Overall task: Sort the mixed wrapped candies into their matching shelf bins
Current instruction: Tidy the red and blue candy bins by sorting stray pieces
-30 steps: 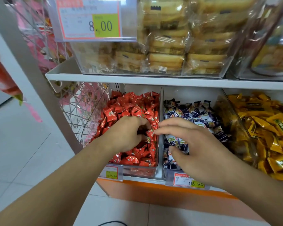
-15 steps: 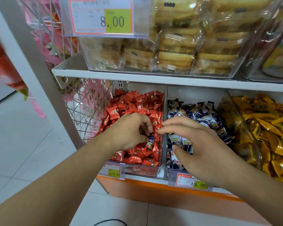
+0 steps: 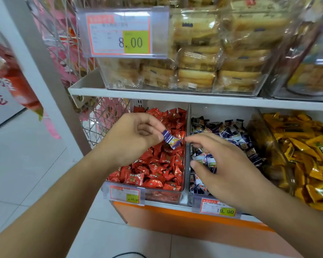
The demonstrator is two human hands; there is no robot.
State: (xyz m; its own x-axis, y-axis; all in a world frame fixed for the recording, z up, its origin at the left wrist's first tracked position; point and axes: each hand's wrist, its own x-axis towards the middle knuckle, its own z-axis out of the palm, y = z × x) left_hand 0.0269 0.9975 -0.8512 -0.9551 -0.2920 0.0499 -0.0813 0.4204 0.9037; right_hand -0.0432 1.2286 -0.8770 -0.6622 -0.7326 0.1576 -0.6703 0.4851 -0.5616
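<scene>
My left hand (image 3: 136, 135) pinches a blue-and-white wrapped candy (image 3: 170, 139) above the red candy bin (image 3: 157, 164), close to the clear divider (image 3: 187, 146). Just right of the candy, my right hand (image 3: 224, 164) hovers over the blue candy bin (image 3: 231, 138), fingers spread and loosely curled, holding nothing. Red wrapped candies fill the left bin and dark blue and white ones the middle bin. A yellow candy bin (image 3: 309, 157) stands at the right.
A white shelf (image 3: 175, 96) above carries clear bins of packaged pastries (image 3: 203, 58) and a price tag (image 3: 119, 32). Price labels (image 3: 218, 207) hang on the bin fronts. A wire rack (image 3: 101, 118) and a white post (image 3: 41, 62) stand at the left, above tiled floor.
My left hand has lifted out of the red candies with a blue-and-white candy pinched in its fingers. The right hand stayed over the blue bin; the view shifted downward.
</scene>
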